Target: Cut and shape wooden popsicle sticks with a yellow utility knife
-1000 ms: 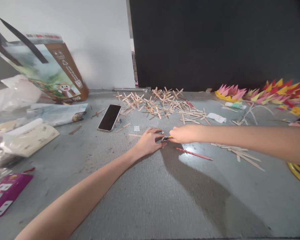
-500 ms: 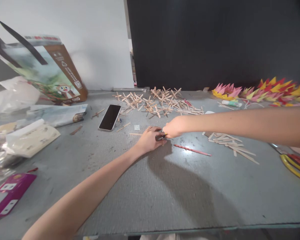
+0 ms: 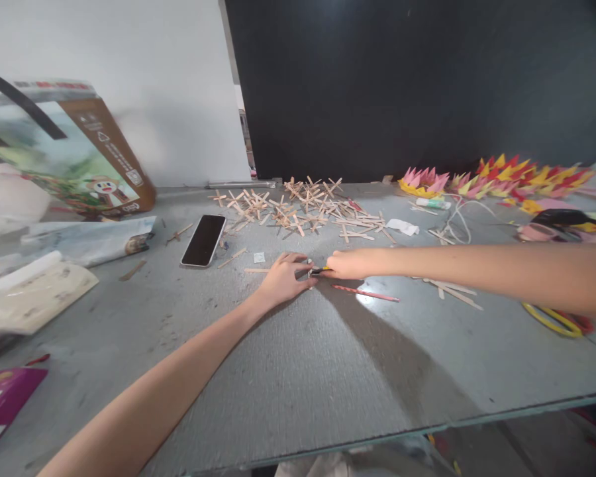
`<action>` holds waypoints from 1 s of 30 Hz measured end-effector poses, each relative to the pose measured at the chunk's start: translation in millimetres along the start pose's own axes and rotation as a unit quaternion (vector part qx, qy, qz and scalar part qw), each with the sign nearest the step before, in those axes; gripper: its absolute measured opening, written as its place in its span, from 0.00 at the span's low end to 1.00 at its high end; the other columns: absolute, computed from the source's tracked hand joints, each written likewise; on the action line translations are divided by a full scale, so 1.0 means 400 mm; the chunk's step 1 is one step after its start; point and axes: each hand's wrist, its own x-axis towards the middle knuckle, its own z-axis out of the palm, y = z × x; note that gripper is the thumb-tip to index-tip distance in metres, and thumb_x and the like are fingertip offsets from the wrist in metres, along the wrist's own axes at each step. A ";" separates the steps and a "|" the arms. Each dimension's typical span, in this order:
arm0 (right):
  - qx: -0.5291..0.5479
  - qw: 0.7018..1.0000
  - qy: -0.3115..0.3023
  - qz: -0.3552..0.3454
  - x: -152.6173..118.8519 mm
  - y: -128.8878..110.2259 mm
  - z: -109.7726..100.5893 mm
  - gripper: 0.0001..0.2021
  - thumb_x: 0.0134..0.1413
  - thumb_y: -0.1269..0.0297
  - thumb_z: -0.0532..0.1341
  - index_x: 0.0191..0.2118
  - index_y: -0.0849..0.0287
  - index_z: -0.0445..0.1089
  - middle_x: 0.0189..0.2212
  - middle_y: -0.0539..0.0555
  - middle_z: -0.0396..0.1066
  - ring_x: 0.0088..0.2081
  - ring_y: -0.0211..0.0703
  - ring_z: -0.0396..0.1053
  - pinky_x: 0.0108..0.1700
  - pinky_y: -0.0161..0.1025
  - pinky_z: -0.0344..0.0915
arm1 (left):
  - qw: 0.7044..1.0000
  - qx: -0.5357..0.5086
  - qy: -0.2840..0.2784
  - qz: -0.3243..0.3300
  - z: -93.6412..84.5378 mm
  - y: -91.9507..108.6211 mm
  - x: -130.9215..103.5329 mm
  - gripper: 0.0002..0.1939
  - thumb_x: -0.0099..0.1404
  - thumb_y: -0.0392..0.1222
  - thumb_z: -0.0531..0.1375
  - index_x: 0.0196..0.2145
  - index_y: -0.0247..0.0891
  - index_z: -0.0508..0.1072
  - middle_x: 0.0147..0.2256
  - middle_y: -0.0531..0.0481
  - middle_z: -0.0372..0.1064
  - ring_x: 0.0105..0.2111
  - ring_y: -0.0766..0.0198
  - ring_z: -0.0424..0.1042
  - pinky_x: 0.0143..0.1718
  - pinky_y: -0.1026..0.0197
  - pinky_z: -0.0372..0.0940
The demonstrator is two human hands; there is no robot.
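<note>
Near the middle of the table [image 3: 218,397], has the right hand [image 3: 345,263] drawn a little away from the left hand [image 3: 283,278], with more of the dark front of a slim yellow-and-black tool [image 3: 322,270] exposed between the two. Seems, by that shift, to have taken the tool off the left fingers and to have set it just beside a small pale piece [image 3: 310,266], leaving room to move the tip. Keeps the right hand closed firmly around the yellow end, and the left hand half open and low over the table, with thumb and fingers curved in around the pale piece. Cannot tell from here whether to call the tool a knife or a cutter, nor whether to call its tip in contact with the piece. Compared with the earlier frame, shows a white paper scrap [image 3: 402,227] in full beyond the right forearm, now held lower across the view, and hides more of the loose wooden sticks [image 3: 454,291] and of the yellow-and-red scissors [image 3: 553,321]. Shows the red pencil [image 3: 367,292] as before, lying just on the near side of the right hand. Shows no clear change in the heap of crossed craft sticks [image 3: 298,205] beyond the hands, nor in the smartphone [image 3: 203,240], lying face up to the left.
</note>
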 end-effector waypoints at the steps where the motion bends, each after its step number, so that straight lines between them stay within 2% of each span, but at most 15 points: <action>1: 0.002 1.000 0.004 0.001 -0.005 0.001 0.011 0.27 0.74 0.50 0.49 0.45 0.63 0.80 0.29 0.60 0.77 0.25 0.39 0.68 0.29 0.36 0.56 | 1.000 -0.001 0.000 -0.001 -0.001 0.001 0.000 0.18 0.65 0.51 0.68 0.50 0.43 0.82 0.55 0.44 0.75 0.56 0.51 0.71 0.61 0.47 0.64; 9: 0.018 0.999 0.029 0.001 -0.004 0.016 0.050 0.34 0.74 0.44 0.44 0.43 0.66 0.80 0.28 0.62 0.77 0.23 0.41 0.69 0.28 0.35 0.55 | 1.000 -0.002 -0.003 -0.006 -0.002 -0.002 0.000 0.19 0.66 0.54 0.67 0.50 0.44 0.82 0.56 0.44 0.74 0.57 0.50 0.70 0.61 0.46 0.64; 21: 0.023 0.999 0.037 -0.015 -0.002 0.027 0.051 0.31 0.74 0.47 0.46 0.41 0.66 0.81 0.27 0.61 0.76 0.23 0.39 0.67 0.26 0.35 0.51 | 1.000 -0.001 0.002 0.007 -0.005 0.001 0.001 0.18 0.66 0.52 0.67 0.50 0.42 0.82 0.55 0.44 0.74 0.56 0.52 0.70 0.61 0.48 0.64; 30: 0.016 0.999 0.029 0.010 -0.012 0.010 0.040 0.31 0.73 0.47 0.46 0.42 0.64 0.81 0.26 0.60 0.76 0.22 0.40 0.67 0.27 0.37 0.53 | 1.000 -0.006 0.001 0.007 0.000 -0.003 0.000 0.18 0.66 0.53 0.67 0.50 0.45 0.82 0.56 0.45 0.74 0.56 0.52 0.70 0.62 0.47 0.64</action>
